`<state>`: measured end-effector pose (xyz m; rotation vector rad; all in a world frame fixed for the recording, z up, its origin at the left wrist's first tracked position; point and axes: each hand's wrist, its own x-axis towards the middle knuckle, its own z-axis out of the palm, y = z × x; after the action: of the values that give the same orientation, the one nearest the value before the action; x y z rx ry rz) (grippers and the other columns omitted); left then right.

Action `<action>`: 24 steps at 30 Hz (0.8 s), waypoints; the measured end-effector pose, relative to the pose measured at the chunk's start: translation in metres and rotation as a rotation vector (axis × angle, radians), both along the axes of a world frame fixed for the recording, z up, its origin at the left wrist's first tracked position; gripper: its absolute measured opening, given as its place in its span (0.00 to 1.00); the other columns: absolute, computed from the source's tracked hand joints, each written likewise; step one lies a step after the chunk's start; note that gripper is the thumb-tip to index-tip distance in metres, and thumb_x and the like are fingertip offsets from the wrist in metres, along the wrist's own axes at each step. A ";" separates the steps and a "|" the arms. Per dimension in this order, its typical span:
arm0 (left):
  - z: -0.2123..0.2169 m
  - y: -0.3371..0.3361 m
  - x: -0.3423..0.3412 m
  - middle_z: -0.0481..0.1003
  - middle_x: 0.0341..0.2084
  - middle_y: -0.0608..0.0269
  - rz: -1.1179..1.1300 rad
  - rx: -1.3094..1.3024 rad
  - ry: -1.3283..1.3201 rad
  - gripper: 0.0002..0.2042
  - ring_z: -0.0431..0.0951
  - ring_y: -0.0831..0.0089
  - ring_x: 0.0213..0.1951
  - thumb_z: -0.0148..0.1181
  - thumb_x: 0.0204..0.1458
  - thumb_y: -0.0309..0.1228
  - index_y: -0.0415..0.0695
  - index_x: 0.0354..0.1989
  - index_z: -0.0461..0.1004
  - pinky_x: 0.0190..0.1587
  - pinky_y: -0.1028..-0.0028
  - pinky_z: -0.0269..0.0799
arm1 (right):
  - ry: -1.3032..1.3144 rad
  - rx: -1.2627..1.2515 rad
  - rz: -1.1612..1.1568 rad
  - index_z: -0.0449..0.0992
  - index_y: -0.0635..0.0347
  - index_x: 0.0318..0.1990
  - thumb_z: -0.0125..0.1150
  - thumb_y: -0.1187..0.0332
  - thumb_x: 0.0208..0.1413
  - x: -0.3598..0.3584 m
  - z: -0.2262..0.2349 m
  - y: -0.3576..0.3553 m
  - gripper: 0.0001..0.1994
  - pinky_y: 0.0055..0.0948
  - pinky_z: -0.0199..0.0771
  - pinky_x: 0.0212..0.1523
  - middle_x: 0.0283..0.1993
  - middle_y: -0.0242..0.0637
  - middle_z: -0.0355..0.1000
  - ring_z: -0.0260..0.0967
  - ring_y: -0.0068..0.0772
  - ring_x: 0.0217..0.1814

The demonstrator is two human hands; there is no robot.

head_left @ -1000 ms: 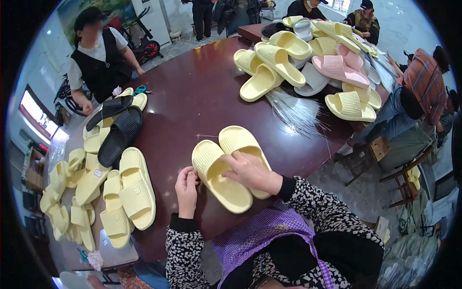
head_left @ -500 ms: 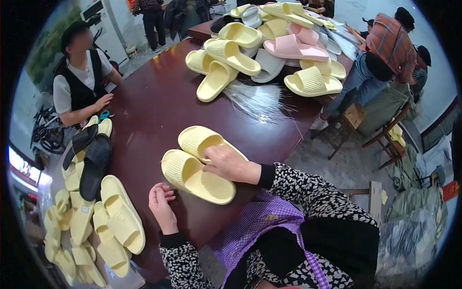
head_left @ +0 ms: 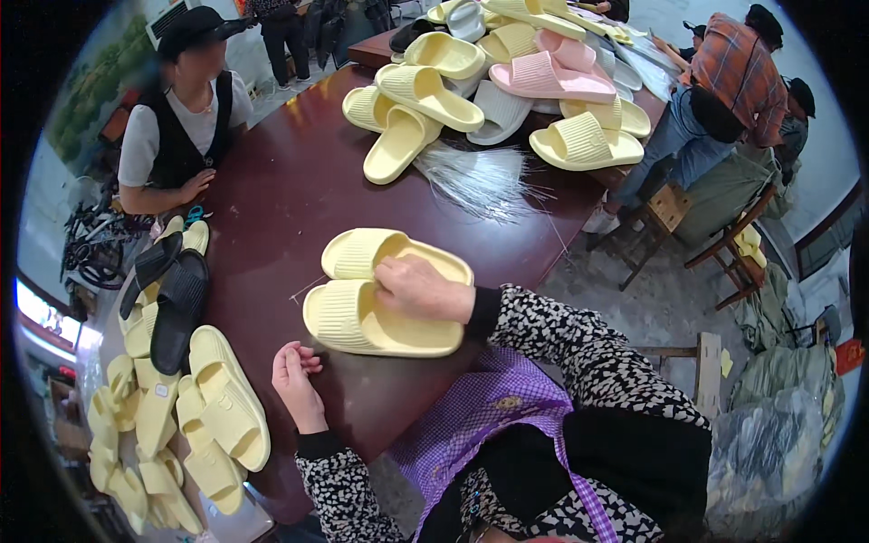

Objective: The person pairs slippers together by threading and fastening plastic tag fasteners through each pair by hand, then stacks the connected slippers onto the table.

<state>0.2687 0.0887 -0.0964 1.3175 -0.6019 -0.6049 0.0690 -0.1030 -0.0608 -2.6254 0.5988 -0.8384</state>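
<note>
A pair of pale yellow slippers (head_left: 385, 317) lies side by side on the dark red table, ribbed straps toward the left. My right hand (head_left: 421, 288) is closed on their inner edges where the two meet, its fingertips hidden. A thin clear strand (head_left: 308, 290) sticks out at the strap end of the pair. My left hand (head_left: 296, 380) is just left of the near slipper, apart from it. Its fingers are curled together, and whether anything small is in them is hidden.
A heap of yellow, pink and grey slippers (head_left: 507, 63) covers the far table, beside a bundle of clear strands (head_left: 480, 181). Yellow and black slippers (head_left: 222, 407) line the left edge near teal scissors (head_left: 195, 215). A person (head_left: 186, 118) is at the far left; others work behind.
My right hand has turned the slipper pair so the straps face left, and the strand now shows. My left hand has barely moved. The person at the left has leaned rightward.
</note>
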 end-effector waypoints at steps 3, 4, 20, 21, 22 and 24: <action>-0.002 0.001 0.005 0.74 0.28 0.63 -0.004 -0.003 0.005 0.10 0.73 0.79 0.26 0.47 0.63 0.33 0.39 0.43 0.71 0.28 0.80 0.70 | -0.086 -0.026 -0.007 0.69 0.64 0.25 0.59 0.70 0.44 -0.022 0.015 -0.015 0.07 0.44 0.70 0.32 0.26 0.46 0.69 0.70 0.49 0.28; -0.002 0.001 0.005 0.74 0.28 0.63 0.003 -0.009 0.009 0.10 0.72 0.79 0.26 0.47 0.63 0.33 0.39 0.43 0.71 0.28 0.80 0.70 | -0.110 -0.081 -0.034 0.69 0.63 0.25 0.59 0.70 0.44 -0.030 0.022 -0.024 0.07 0.43 0.70 0.31 0.26 0.46 0.69 0.70 0.49 0.28; 0.006 -0.003 0.003 0.74 0.26 0.62 0.079 -0.008 0.034 0.10 0.72 0.79 0.24 0.47 0.63 0.32 0.38 0.43 0.70 0.27 0.80 0.70 | 0.033 -0.562 -0.663 0.76 0.58 0.37 0.51 0.63 0.56 -0.161 0.216 -0.280 0.11 0.40 0.71 0.47 0.35 0.46 0.75 0.72 0.48 0.40; 0.006 -0.004 0.002 0.74 0.26 0.62 0.078 -0.011 0.029 0.10 0.72 0.79 0.24 0.47 0.63 0.32 0.38 0.43 0.70 0.27 0.80 0.70 | 0.054 -0.550 -0.802 0.77 0.56 0.39 0.47 0.63 0.58 -0.163 0.222 -0.291 0.12 0.41 0.69 0.48 0.39 0.43 0.75 0.72 0.44 0.44; 0.006 -0.004 0.002 0.74 0.26 0.62 0.079 -0.015 0.023 0.10 0.72 0.79 0.24 0.47 0.63 0.32 0.38 0.43 0.70 0.27 0.81 0.70 | 0.074 -0.535 -0.939 0.77 0.53 0.40 0.43 0.64 0.60 -0.165 0.225 -0.301 0.13 0.42 0.68 0.50 0.42 0.40 0.76 0.73 0.41 0.48; 0.007 -0.001 0.003 0.74 0.26 0.63 0.090 -0.005 0.000 0.10 0.72 0.79 0.24 0.47 0.63 0.32 0.39 0.43 0.70 0.27 0.81 0.70 | 0.037 -0.508 -0.956 0.77 0.53 0.40 0.44 0.64 0.59 -0.159 0.224 -0.311 0.13 0.44 0.68 0.50 0.44 0.41 0.75 0.72 0.43 0.49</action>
<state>0.2717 0.0878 -0.0896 1.3320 -0.5409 -0.5296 -0.0904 -0.4139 0.1628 -2.7094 1.9497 -1.3211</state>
